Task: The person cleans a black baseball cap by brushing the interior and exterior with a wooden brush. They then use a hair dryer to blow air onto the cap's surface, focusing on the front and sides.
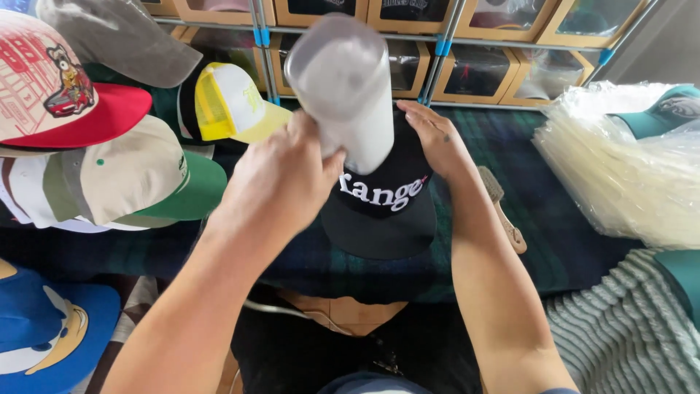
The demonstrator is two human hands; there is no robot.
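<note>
Black cap (383, 208), roller over it.
I'm gripping a white lint roller (346, 91) tight in my left hand (281, 182); my right hand (434, 138) is lying open on the cap, boxed caps (477, 73) shelved behind.

Upper left of the frame, I've got a pile of caps: a white-fronted cap with a red brim (69, 102) and a cartoon patch, a grey cap (120, 36) above it, a beige cap with a green brim (138, 179) below. Next to them, a yellow mesh-backed cap (226, 102). Bottom left corner, a blue cap (51, 328) with a cartoon face. Across the top I see shelving with cardboard window boxes (477, 73). Everything sits on a dark green plaid cloth (554, 219). Right side, a stack of clear plastic bags (620, 160) with a teal cap (667, 109) on it. Lower right, a ribbed grey-green fabric (620, 328). Near centre-right, a tan strap-like piece (503, 211), too blurred to identify.
</note>
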